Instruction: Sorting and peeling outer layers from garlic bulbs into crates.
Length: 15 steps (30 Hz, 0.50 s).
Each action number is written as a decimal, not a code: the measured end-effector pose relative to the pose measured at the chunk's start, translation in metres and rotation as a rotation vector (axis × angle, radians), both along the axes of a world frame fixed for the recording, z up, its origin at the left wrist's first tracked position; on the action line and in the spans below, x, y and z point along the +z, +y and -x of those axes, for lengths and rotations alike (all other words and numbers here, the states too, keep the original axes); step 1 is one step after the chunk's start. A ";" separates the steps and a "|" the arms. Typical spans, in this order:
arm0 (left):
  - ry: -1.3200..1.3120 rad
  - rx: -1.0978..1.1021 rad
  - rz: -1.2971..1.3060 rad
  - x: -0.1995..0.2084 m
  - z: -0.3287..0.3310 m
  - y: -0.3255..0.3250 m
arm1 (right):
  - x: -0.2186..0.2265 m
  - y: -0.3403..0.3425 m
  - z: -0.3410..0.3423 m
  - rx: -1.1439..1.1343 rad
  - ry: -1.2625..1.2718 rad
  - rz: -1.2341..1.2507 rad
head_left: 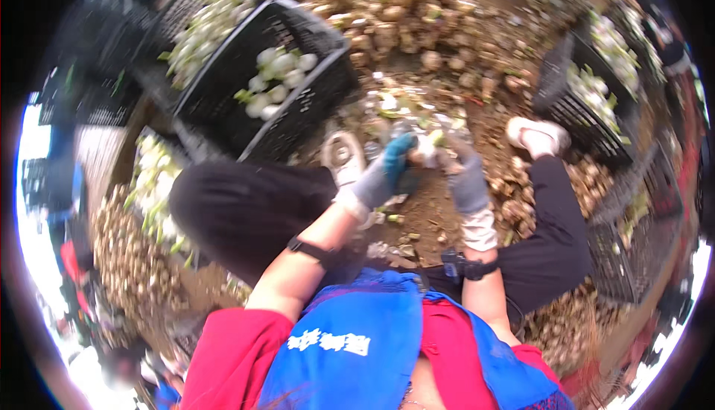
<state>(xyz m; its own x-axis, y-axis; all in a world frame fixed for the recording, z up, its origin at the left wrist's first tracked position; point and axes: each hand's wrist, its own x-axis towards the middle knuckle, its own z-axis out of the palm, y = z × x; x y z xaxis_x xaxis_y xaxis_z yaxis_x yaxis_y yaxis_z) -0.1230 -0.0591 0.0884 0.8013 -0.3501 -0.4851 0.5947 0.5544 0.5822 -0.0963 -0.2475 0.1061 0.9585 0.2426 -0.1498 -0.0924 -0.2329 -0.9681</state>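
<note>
Earth-brown floor (439,220), strewn w/ dry skins & loose scraps, serves as the work area; bulbs and crates ring it on most sides.

Left hand (383,172) (LH): gloved, teal over fingers, grey at back; fingers curled in, apparently closed on a pale bulb (427,151) w/ greenish end. Right hand (468,179) (RH): grey glove, fingers partly bent at the bulb's other side; motion blur, so cannot tell whether RH grips or only touches, or if it has a tool. Bulb location: btwn both hands, above the floor, ahead of the torso. Two-sided hold presumably steadies a small, round, slick item.

Next outward: left shoe (342,158) and right shoe (538,136), pale, set well apart; the spread prob. keeps the middle free for hands & scraps.

Left crate (316,108): black, rigid, prob. plastic, w/ slotted walls. Stands tilted to the view just beyond the left knee, likely for short LH reach. Contents: white bulbs (279,78), smooth, glossy, rounded, some w/ green tips.

Far side: bulb heap (395,8), brown, papery, rough, approx. round pcs.; loose pile, presumably kept w/in reach. Right crate (585,119): same black slotted type, w/ white-green bulbs, beyond right shoe.
</note>
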 end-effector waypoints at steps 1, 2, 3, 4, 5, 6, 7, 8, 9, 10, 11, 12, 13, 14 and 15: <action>0.084 0.009 0.266 0.004 -0.002 -0.001 | -0.009 -0.004 -0.001 0.002 -0.154 0.121; 0.149 0.022 0.534 0.006 -0.003 -0.003 | -0.018 -0.004 -0.002 0.000 -0.318 0.232; 0.198 0.021 0.495 -0.009 -0.001 -0.006 | -0.024 -0.003 -0.003 -0.002 -0.307 0.285; 0.250 0.025 0.458 -0.031 -0.001 -0.009 | -0.029 0.003 -0.001 -0.002 -0.297 0.339; -0.162 0.032 0.102 -0.044 -0.012 -0.020 | -0.021 0.012 0.002 -0.010 -0.435 0.376; -0.555 0.017 -0.269 -0.051 -0.022 -0.027 | -0.012 0.016 0.005 -0.032 -0.575 0.417; -0.506 0.166 -0.349 -0.037 -0.017 -0.033 | -0.030 0.005 0.006 -0.099 -0.689 0.476; -0.450 0.324 -0.437 -0.023 -0.010 -0.035 | -0.024 0.014 0.010 -0.166 -0.608 0.456; -0.348 0.343 -0.119 -0.111 -0.021 -0.032 | -0.006 0.036 0.013 -0.116 -0.637 0.437; -0.160 0.305 0.295 -0.105 -0.029 -0.039 | -0.004 0.035 0.013 -0.117 -0.639 0.479; -0.300 0.288 -0.167 -0.061 -0.022 -0.039 | -0.007 0.027 0.011 -0.126 -0.630 0.496; -0.439 0.273 -0.644 -0.013 -0.010 -0.027 | -0.008 0.024 0.007 -0.133 -0.603 0.521; -0.436 0.271 -0.641 -0.003 -0.009 -0.022 | -0.009 0.022 0.004 -0.141 -0.575 0.549; -0.421 0.253 -0.665 0.007 -0.007 -0.011 | -0.007 0.030 0.004 -0.123 -0.579 0.538; -0.410 0.218 -0.673 0.009 -0.009 -0.006 | -0.006 0.033 0.001 -0.136 -0.607 0.577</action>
